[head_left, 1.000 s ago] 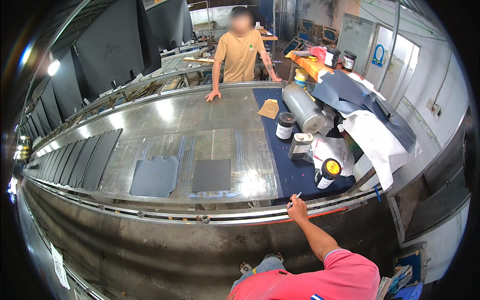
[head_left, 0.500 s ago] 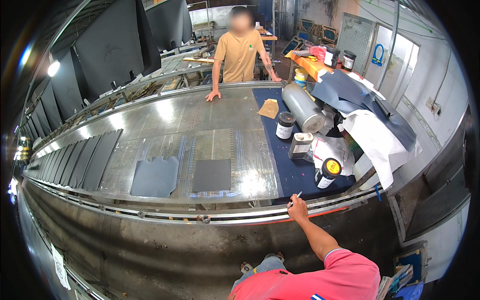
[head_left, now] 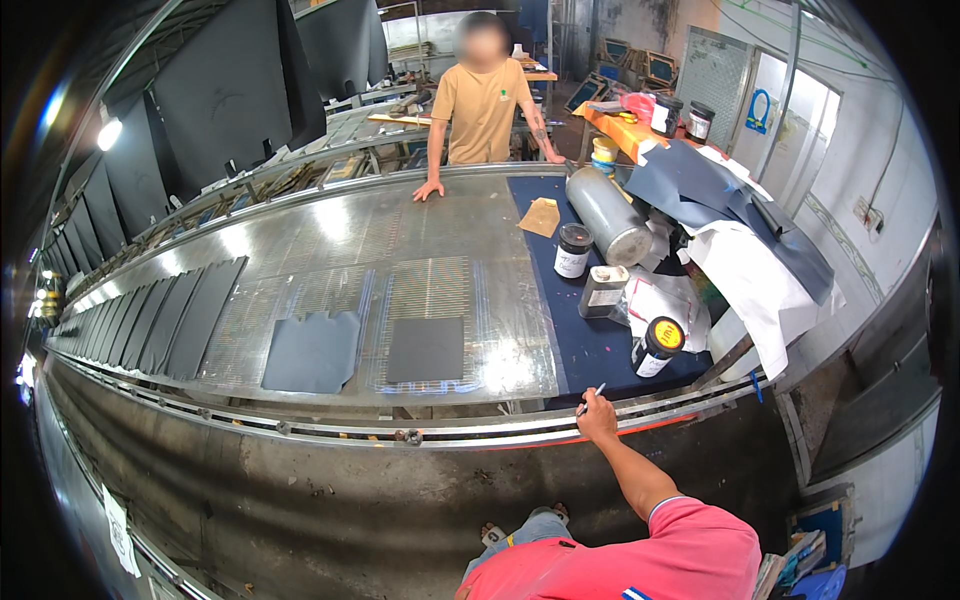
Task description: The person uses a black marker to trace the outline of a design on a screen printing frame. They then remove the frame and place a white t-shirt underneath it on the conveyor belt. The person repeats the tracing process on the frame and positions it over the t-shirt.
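My right hand [head_left: 597, 418] is closed on a slim, light-coloured pen [head_left: 600, 390] at the table's front rail, just in front of a dark blue board [head_left: 600, 365]. Up and to its right stands a black jar with a yellow lid [head_left: 658, 348]. To its left on the metal tabletop [head_left: 520, 300] lie a dark grey square sheet [head_left: 426, 350] and a blue-grey sheet with ragged edges [head_left: 310, 352]. My left hand is out of sight.
A co-worker [head_left: 480, 115] stands across the table, both hands on its far edge. A grey cylinder [head_left: 605, 215], jars, a tin [head_left: 604, 292] and loose sheets [head_left: 730, 200] crowd the right end. Dark sheets [head_left: 170, 320] overlap along the left. A concrete floor [head_left: 300, 480] runs below.
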The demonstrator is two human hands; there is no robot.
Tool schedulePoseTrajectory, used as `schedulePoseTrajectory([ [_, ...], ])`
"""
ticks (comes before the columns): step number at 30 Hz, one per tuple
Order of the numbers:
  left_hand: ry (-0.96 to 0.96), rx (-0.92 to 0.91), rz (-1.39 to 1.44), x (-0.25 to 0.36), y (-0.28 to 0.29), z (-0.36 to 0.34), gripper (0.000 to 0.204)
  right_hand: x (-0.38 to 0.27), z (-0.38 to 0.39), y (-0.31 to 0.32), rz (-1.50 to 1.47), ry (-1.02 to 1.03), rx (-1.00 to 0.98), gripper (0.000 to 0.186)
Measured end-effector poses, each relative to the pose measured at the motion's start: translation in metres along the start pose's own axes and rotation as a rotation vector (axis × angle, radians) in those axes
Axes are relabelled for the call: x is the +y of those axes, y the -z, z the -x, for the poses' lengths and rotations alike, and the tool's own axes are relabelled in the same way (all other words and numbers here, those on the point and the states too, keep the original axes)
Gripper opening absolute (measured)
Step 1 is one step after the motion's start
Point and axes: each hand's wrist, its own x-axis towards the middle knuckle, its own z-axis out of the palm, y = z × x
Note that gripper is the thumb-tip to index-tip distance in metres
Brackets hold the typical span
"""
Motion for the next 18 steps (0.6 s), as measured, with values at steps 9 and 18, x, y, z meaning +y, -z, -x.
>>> schedulePoseTrajectory([
  [9, 0.006, 0.008, 0.001, 0.0012, -0.0001, -0.0001, 0.072, -0.0026, 0.0009, 0.0031, -0.001, -0.008, -0.015, 0.027],
  [18, 0.01, 0.015, 0.002, 0.0023, 0.0016, -0.0003, 0.067, -0.0014, 0.0008, 0.0011, 0.012, -0.005, -0.001, 0.028],
])
